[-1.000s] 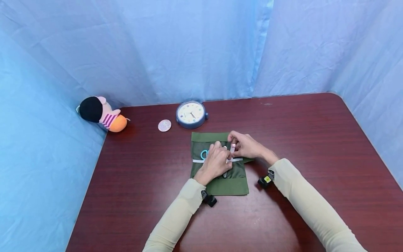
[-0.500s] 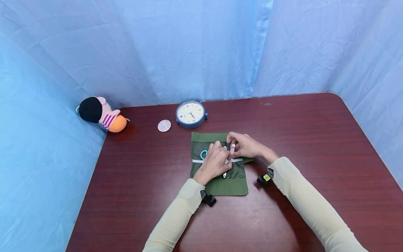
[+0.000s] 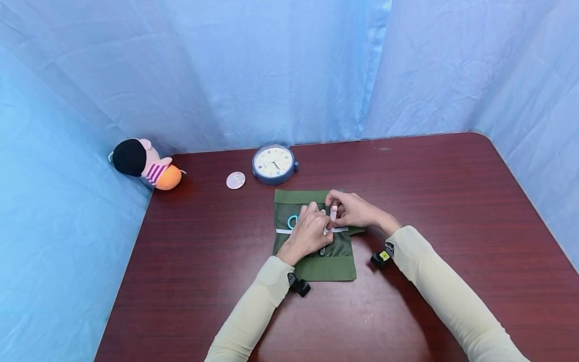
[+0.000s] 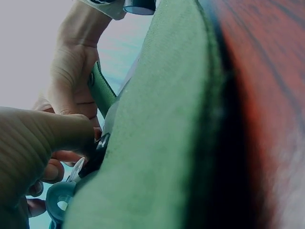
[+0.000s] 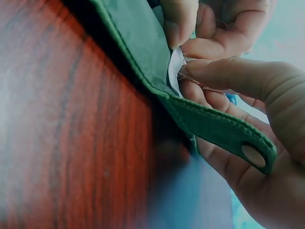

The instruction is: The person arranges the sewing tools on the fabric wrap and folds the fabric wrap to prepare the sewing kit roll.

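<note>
A green fabric pouch (image 3: 325, 270) lies spread flat, a white elastic band (image 3: 342, 229) running across its middle. Over the pouch, my left hand (image 3: 309, 231) pinches the band between thumb and finger. My right hand (image 3: 357, 211) pinches a slim, pale pink and white piece (image 3: 333, 213) right at the band; most of it is covered by fingers. Left of these, a teal scissors handle (image 3: 292, 221) shows beside the left hand. Below the left fingers a slim metal tool (image 3: 322, 251) sticks out. In the right wrist view, a strap with a snap button (image 5: 224, 129) crosses the right palm.
A blue round clock (image 3: 274, 164) stands behind the pouch, with a small pale disc (image 3: 235, 180) to its left. A plush toy (image 3: 147, 163) lies at the table's far left corner. Blue curtains (image 3: 289, 70) enclose the dark red table (image 3: 190, 281).
Both hands stay nearly in place, with only slight finger shifts. The slim metal tool below the left hand looked brighter half a second ago and is dark again now.
</note>
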`<state>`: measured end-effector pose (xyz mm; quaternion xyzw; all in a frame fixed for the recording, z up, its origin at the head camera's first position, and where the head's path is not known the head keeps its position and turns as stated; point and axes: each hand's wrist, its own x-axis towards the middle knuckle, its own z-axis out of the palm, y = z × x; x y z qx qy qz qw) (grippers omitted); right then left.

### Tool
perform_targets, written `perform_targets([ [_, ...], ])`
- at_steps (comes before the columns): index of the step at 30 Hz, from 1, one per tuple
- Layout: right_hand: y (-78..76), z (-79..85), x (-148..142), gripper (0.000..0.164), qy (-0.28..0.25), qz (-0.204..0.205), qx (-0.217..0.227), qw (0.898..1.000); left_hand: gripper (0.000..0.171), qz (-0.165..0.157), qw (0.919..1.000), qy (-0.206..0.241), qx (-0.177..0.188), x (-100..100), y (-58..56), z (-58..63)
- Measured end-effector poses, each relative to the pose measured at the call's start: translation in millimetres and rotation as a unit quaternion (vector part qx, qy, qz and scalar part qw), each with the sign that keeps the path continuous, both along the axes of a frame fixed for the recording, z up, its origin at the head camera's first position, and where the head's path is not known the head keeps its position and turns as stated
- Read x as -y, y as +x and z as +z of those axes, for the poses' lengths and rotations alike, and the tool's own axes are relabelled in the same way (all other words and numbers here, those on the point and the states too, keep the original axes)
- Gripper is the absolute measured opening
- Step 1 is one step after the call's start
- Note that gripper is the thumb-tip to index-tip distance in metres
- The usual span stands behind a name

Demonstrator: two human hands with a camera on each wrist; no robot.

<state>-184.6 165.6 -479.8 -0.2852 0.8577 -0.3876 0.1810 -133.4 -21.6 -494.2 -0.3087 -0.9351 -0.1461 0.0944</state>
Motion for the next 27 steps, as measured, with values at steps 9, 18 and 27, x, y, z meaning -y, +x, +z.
perform_targets([
  [9,-0.6,2.4,2.4,0.043,0.016,-0.007,-0.025,1.0,0.007,-0.004,1.0,0.001,-0.002,0.4,0.0,-0.9],
  [18,-1.3,0.7,2.1,0.044,0.003,0.0,-0.022,1.0,0.005,-0.005,1.0,0.006,0.003,1.7,-1.2,-0.7],
  [27,-4.7,1.1,0.5,0.047,0.007,0.014,0.007,1.0,0.005,-0.012,0.9999,0.007,-0.002,2.2,-1.9,-1.9],
])
